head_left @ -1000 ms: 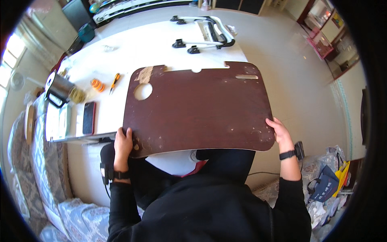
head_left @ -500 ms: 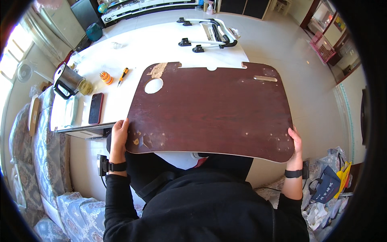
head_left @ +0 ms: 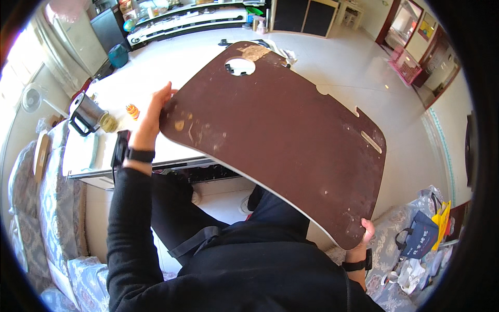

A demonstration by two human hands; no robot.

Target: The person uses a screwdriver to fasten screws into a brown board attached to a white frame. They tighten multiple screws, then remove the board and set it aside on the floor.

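A dark brown wooden board [head_left: 275,130], like a small tabletop, hangs tilted between my two hands above my lap. It has rounded corners, a round hole near its far left corner, a narrow slot at the right and a chipped patch at the far edge. My left hand [head_left: 156,112] grips its left end, raised higher and farther away. My right hand [head_left: 364,234] holds the near right corner, lower and closer to me. The board mostly hides a black-and-white folding leg frame [head_left: 275,48] on the white table [head_left: 156,67].
On the table's left are a kettle [head_left: 87,112], a glass jar [head_left: 107,122] and an orange bit holder [head_left: 132,111]. A patterned sofa [head_left: 62,197] stands at the left. Blue and yellow bags [head_left: 420,236] lie at the right.
The board has turned clockwise and tilted, its left end going up and away, its right end coming down toward me. It now covers most of the leg frame.
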